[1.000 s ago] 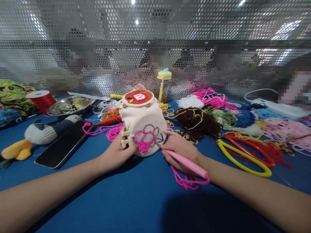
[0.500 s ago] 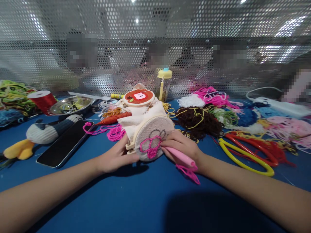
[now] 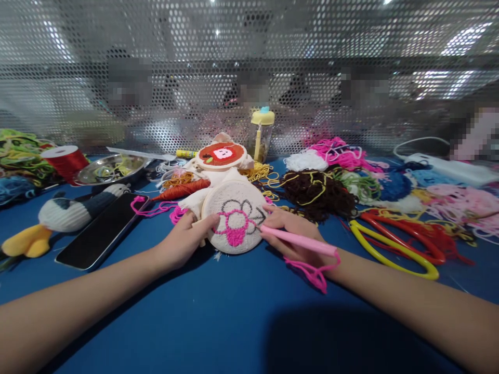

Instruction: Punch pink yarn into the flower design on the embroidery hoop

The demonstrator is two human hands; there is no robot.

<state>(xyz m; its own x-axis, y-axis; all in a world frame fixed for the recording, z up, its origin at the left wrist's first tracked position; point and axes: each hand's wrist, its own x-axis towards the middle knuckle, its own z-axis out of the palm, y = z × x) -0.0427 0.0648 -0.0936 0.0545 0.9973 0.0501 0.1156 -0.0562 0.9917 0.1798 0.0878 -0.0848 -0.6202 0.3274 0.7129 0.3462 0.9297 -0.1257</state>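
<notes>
A round embroidery hoop (image 3: 235, 223) with cream cloth lies tilted toward me on the blue table (image 3: 218, 317). A flower outline is drawn on it, partly filled with pink yarn. My left hand (image 3: 183, 243) grips the hoop's left edge, thumb on the cloth. My right hand (image 3: 290, 236) is closed around a pink punch needle (image 3: 300, 241) whose tip touches the cloth near the pink stitches. Loose pink yarn (image 3: 314, 272) trails from the needle's rear end over my wrist.
A second hoop with a red apple design (image 3: 221, 156) stands behind. A black phone (image 3: 102, 230), a plush toy (image 3: 58, 215), a metal dish (image 3: 111, 169) and a red spool (image 3: 66, 161) lie left. Yarn piles (image 3: 319, 195) and yellow and red loops (image 3: 393, 249) fill the right. A perforated screen rises behind.
The hoop has been turned from a steep tilt to face me more flatly. The punch needle's rear has swung right and its tip moved across the cloth.
</notes>
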